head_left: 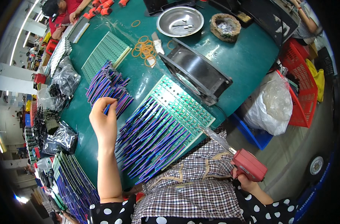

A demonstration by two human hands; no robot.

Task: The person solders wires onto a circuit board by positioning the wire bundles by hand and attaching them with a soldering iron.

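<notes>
My left hand (104,117) hovers over the near edge of a pile of short blue, purple and black wires (109,87). Its thumb and forefinger are pinched together; whatever is between them is too small to make out. My right hand (246,183) grips a red pistol-shaped tool (251,165) with a long silvery nose. The nose's tip is at the right corner of a green circuit board panel (169,91), whether touching I cannot tell. Rows of blue and purple wires (155,142) lie across the panel's near part and hang past its left edge.
Behind the panel stands a black fan (196,67). Rubber bands (143,48), a metal bowl (180,21), a rough brown dish (225,27) and stacked green panels (105,52) occupy the green table (140,87). A white bag (268,102) and red crate (302,86) sit right. Another person (67,11) works far left.
</notes>
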